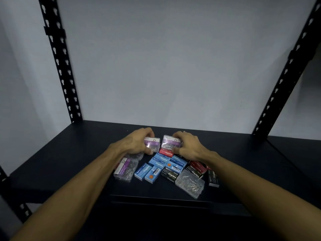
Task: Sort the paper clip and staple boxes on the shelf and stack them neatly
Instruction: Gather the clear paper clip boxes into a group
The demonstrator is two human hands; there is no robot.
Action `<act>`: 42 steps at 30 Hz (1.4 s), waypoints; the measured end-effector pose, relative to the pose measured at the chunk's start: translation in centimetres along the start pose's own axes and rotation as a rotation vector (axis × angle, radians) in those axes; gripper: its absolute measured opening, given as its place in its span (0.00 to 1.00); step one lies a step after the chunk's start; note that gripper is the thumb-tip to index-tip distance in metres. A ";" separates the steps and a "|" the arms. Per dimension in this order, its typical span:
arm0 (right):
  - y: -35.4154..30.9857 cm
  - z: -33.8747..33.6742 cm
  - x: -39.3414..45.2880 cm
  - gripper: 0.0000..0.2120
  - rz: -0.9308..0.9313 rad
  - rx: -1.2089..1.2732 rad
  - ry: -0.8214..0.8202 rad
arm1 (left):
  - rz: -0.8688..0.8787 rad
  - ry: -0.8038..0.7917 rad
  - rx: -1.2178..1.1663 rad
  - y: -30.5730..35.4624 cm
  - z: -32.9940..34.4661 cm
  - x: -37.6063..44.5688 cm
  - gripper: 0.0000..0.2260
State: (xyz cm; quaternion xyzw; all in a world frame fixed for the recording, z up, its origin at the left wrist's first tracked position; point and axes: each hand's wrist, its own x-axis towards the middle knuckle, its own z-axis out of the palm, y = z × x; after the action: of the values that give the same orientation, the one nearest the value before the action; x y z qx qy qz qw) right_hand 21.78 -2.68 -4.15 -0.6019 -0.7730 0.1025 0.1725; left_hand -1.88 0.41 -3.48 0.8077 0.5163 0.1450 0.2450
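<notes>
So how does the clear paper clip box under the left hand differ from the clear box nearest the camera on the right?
The clear plastic paper clip box with a purple label is held in the left hand; the clear plastic box without a visible label lies untouched. The labelled one sits at the back of the pile, the unlabelled one at the front right, turned at an angle. Both are transparent and hold metal clips on the black shelf.

"Staples" on blue box [143, 170]; "PAPER CLIP" on clear box [125, 169].
</notes>
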 end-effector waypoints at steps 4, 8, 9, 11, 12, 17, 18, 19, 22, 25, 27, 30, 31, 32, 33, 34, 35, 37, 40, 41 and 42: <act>0.3 -0.3 0.1 0.23 -0.005 0.022 -0.016 | 0.037 0.007 -0.020 -0.2 0.3 0.4 0.22; 0.6 -0.5 0.7 0.21 -0.049 -0.009 -0.020 | 0.053 0.008 -0.039 -0.8 0.5 1.2 0.21; 0.6 -0.4 0.9 0.21 -0.059 -0.012 -0.020 | 0.059 0.006 -0.042 -1.0 0.6 1.4 0.21; 0.7 -0.3 1.0 0.20 -0.059 0.007 -0.041 | 0.075 0.004 -0.058 -1.5 0.8 1.5 0.21; 0.8 -0.3 1.0 0.20 -0.051 0.034 -0.057 | 0.082 0.001 -0.070 -1.6 0.8 1.6 0.21; 0.9 -1.1 1.5 0.16 0.029 0.178 -0.094 | 0.091 -0.028 -0.108 -1.9 0.5 2.2 0.21; 0.8 -1.2 1.6 0.16 0.037 0.183 -0.094 | 0.095 -0.030 -0.123 -2.0 0.5 2.3 0.21; 0.8 -1.2 1.8 0.16 0.041 0.183 -0.096 | 0.104 -0.029 -0.141 -2.1 0.4 2.4 0.21; 0.8 -1.0 2.2 0.18 0.064 0.189 -0.130 | 0.119 -0.021 -0.213 -2.4 -0.1 2.5 0.19; 0.7 -1.0 2.6 0.14 0.092 0.230 -0.151 | 0.104 0.008 -0.302 -2.5 -0.9 2.3 0.18; 0.4 -1.3 2.9 0.11 0.101 0.286 -0.132 | 0.099 0.062 -0.357 -2.7 -2.1 2.2 0.19; -0.8 -1.7 3.8 0.10 0.057 0.349 -0.072 | 0.093 0.132 -0.369 -4.0 -4.9 1.6 0.20; -1.5 -1.8 4.4 0.10 0.038 0.359 -0.056 | 0.081 0.152 -0.349 -4.7 -6.0 1.2 0.19; -2.2 -1.7 5.0 0.11 0.020 0.361 -0.045 | 0.064 0.170 -0.321 -5.6 -7.0 0.8 0.19; -3.0 -1.5 5.7 0.11 0.003 0.357 -0.043 | 0.045 0.185 -0.293 -6.6 -7.9 0.3 0.19; -4.0 -1.3 6.5 0.12 -0.016 0.349 -0.049 | 0.026 0.196 -0.273 -7.7 -8.8 -0.2 0.19; -4.9 -0.9 7.3 0.12 -0.037 0.344 -0.062 | 0.007 0.204 -0.261 -8.8 -9.5 -0.8 0.18; -7.0 0.2 8.7 0.11 -0.080 0.348 -0.097 | -0.039 0.216 -0.239 -10.9 -10.7 -2.1 0.18; -10.2 1.9 10.6 0.11 -0.129 0.359 -0.142 | -0.106 0.231 -0.217 -13.7 -11.7 -3.8 0.18; -11.1 2.5 11.1 0.11 -0.145 0.356 -0.158 | -0.123 0.233 -0.211 -14.5 -12.0 -4.3 0.18; -12.0 3.1 11.6 0.11 -0.159 0.352 -0.174 | -0.139 0.233 -0.209 -15.2 -12.2 -4.7 0.18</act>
State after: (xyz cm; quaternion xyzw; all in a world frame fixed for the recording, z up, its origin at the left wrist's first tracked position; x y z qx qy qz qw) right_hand 7.30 5.66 -0.97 -0.4887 -0.8001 0.2734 0.2151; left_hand -21.38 4.38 -1.48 0.7179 0.5779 0.2735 0.2755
